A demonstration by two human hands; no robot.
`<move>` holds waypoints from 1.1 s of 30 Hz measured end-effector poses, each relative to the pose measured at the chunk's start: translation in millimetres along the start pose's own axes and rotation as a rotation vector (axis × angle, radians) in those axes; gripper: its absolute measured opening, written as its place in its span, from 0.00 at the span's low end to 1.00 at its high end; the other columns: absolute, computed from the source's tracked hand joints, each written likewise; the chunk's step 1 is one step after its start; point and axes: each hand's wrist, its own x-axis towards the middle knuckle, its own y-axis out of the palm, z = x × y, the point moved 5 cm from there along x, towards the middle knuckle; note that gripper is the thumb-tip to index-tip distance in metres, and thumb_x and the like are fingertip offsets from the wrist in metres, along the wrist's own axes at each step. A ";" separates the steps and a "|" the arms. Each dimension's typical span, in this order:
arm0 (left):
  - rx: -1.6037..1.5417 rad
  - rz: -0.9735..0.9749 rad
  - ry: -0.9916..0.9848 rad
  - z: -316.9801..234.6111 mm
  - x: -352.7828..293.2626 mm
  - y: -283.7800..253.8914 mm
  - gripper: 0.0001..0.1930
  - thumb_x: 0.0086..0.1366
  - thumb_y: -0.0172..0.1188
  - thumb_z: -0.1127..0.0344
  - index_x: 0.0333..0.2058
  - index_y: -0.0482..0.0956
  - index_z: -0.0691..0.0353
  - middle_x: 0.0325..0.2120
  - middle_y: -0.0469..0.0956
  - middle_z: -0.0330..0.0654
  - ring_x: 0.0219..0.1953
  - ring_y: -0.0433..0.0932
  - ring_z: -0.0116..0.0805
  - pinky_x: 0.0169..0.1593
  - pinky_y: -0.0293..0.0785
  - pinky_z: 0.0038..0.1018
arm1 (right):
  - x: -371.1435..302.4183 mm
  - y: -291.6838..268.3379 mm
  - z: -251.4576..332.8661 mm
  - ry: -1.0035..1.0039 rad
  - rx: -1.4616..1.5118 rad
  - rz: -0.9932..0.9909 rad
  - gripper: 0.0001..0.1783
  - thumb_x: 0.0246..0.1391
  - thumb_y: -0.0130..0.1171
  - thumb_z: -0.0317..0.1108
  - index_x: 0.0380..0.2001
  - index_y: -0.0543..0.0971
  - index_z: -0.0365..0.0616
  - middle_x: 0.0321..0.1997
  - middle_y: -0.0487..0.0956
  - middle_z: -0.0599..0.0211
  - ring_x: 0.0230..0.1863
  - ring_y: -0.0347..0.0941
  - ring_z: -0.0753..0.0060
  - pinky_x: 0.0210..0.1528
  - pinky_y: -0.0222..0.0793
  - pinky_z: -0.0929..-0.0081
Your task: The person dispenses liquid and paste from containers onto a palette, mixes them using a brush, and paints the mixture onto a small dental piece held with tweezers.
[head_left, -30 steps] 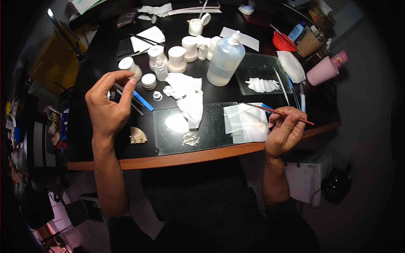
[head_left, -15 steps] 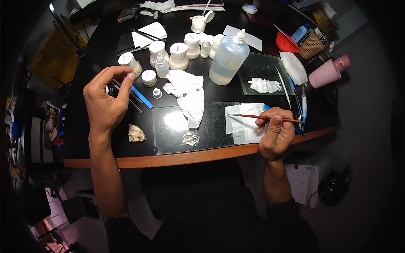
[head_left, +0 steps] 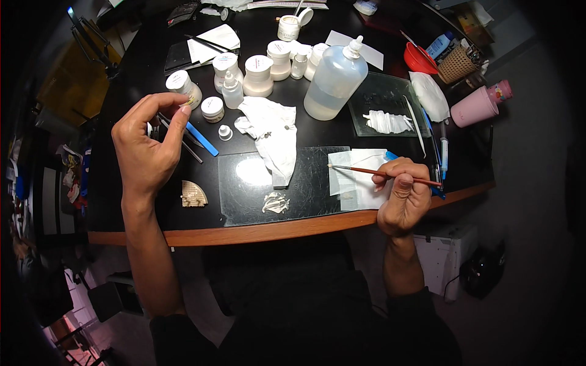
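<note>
My right hand [head_left: 404, 194] grips a fine paintbrush [head_left: 372, 172] with a red-brown handle. Its tip lies over a folded white tissue [head_left: 366, 196] at the right end of the glass slab [head_left: 244, 204]. Raised at the left, my left hand [head_left: 146, 143] has thumb and forefinger drawn close in a pinch near a white-lidded jar [head_left: 183, 86]; anything between the fingertips is too small to make out. Smears of off-white paste [head_left: 276, 202] sit on the slab, below a crumpled white cloth [head_left: 268, 137]. A beige quarter-round block [head_left: 194, 194] rests left of the slab.
Several powder jars [head_left: 259, 76] and a small dropper bottle [head_left: 232, 91] stand behind. A large squeeze bottle [head_left: 332, 85] rises at centre right, beside a second glass plate [head_left: 366, 100]. A pink tumbler [head_left: 475, 108] and red bowl [head_left: 420, 59] are at right. Wooden table edge [head_left: 293, 229] in front.
The view has shifted slightly. Both hands keep nearly the same poses, the left a little farther left; the brush tip stays over the tissue.
</note>
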 end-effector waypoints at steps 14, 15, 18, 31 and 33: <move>-0.025 -0.005 0.003 -2.9 -0.8 1.9 0.06 0.64 0.70 0.77 0.40 0.89 0.67 0.30 0.86 0.42 0.33 0.84 0.26 0.37 0.74 0.23 | -0.8 -6.4 6.6 -0.138 -0.022 -0.014 0.11 0.64 0.45 0.32 0.37 0.72 0.34 0.29 0.80 0.50 0.28 0.72 0.69 0.33 0.73 0.69; -0.025 -0.006 0.005 -3.4 0.2 1.5 0.06 0.64 0.70 0.77 0.40 0.89 0.67 0.30 0.86 0.42 0.33 0.84 0.26 0.37 0.74 0.23 | -0.3 -6.7 6.4 -0.130 -0.019 -0.019 0.11 0.64 0.45 0.32 0.37 0.72 0.34 0.28 0.79 0.49 0.28 0.72 0.69 0.33 0.73 0.70; -0.020 0.020 -0.017 -3.1 -1.1 2.3 0.06 0.64 0.70 0.77 0.40 0.89 0.67 0.30 0.86 0.42 0.33 0.84 0.27 0.38 0.75 0.23 | -1.7 -5.8 4.7 -0.109 -0.011 -0.039 0.12 0.63 0.45 0.32 0.36 0.72 0.33 0.27 0.79 0.49 0.27 0.72 0.69 0.33 0.73 0.69; -0.024 0.028 -0.016 -3.9 -1.2 2.8 0.06 0.64 0.70 0.77 0.40 0.89 0.68 0.31 0.87 0.44 0.34 0.86 0.29 0.42 0.78 0.25 | -3.3 -7.2 5.9 -0.084 0.025 -0.021 0.11 0.67 0.44 0.34 0.40 0.70 0.35 0.31 0.77 0.49 0.32 0.69 0.68 0.38 0.71 0.68; -0.023 0.031 -0.019 -3.8 -1.4 3.0 0.06 0.64 0.70 0.77 0.40 0.89 0.68 0.31 0.87 0.44 0.34 0.86 0.29 0.42 0.78 0.25 | -2.7 -7.2 5.9 -0.076 0.029 -0.024 0.12 0.70 0.45 0.35 0.40 0.70 0.35 0.31 0.77 0.49 0.31 0.69 0.68 0.37 0.71 0.69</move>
